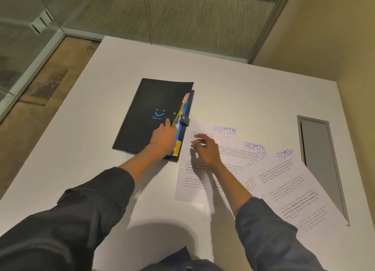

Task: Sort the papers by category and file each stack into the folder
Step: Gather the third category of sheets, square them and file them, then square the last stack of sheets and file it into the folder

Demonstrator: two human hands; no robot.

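Black folder (150,116) lies shut on the white counter (101,100), long axis running away from the person and leaning a little right. Its opening edge, with the coloured tabs, faces right toward the papers. A yellow SPORTS tab (177,148) shows at the near end, a pink tab (186,97) at the far end; its lettering is too blurred to read.

Left hand (163,137) rests on the folder's right edge, fingers (167,123) stretched forward onto the cover near the clasp (184,119). Nothing is gripped there as far as I can tell; it looks like pressing or feeling for the flap.

Right hand (205,149) hovers over the nearest sheet (191,181), fingers loosely curled, tips touching or just above the paper. Cannot tell whether a sheet is pinched.

Papers fan out right of the folder, overlapping, several headed ADMIN: one (224,130) just beside the clasp, another (254,146) farther right, a third (285,154) close to the counter's recessed slot (316,149).

Key relation: the ADMIN sheets lie directly right of the folder's open edge, so they go in leftward, sideways. Right hand is nearer the papers, left nearer the tabs. Judgement: the left should part the right section while the right gathers the fan square first; loose overlap risks snagging.
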